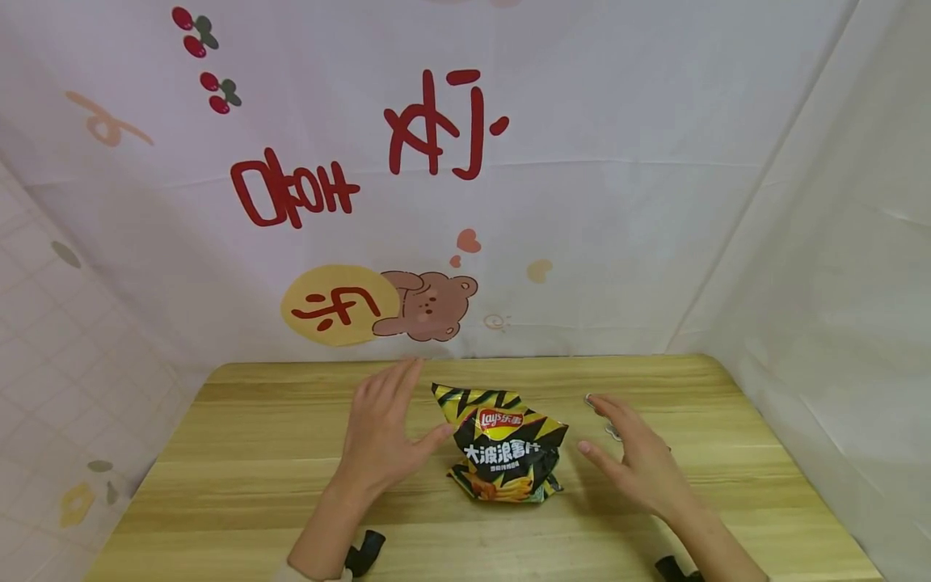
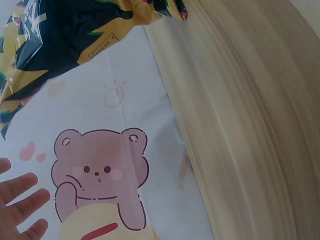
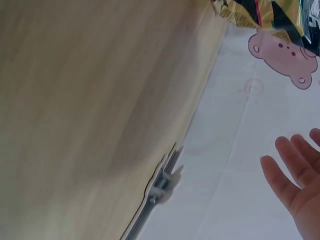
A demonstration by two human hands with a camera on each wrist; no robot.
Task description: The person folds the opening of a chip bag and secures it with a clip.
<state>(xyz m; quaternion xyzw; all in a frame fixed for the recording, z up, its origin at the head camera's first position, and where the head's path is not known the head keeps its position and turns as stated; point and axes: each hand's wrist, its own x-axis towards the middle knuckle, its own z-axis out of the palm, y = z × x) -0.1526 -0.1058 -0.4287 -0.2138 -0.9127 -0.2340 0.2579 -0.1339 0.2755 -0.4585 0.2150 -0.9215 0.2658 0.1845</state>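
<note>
A black and yellow bag of Lay's chips (image 1: 502, 453) stands upright on the wooden table, its top edge slanting and its sides crumpled. My left hand (image 1: 381, 440) is just left of it, fingers straight. Its thumb tip comes close to the bag's edge; whether they touch I cannot tell. To the right, with a gap, my right hand (image 1: 643, 465) is held with fingers extended and nothing in them. Beyond that hand lies a thin, silvery-grey object (image 3: 161, 186) with a jagged outline, partly hidden by the fingers in the head view.
The table (image 1: 240, 461) reaches back to a white cloth wall (image 1: 604, 202) printed with red characters and a pink bear (image 1: 436, 307). Cloth also rises on both sides. Black curved pieces (image 1: 371, 550) show beside the forearms near the front.
</note>
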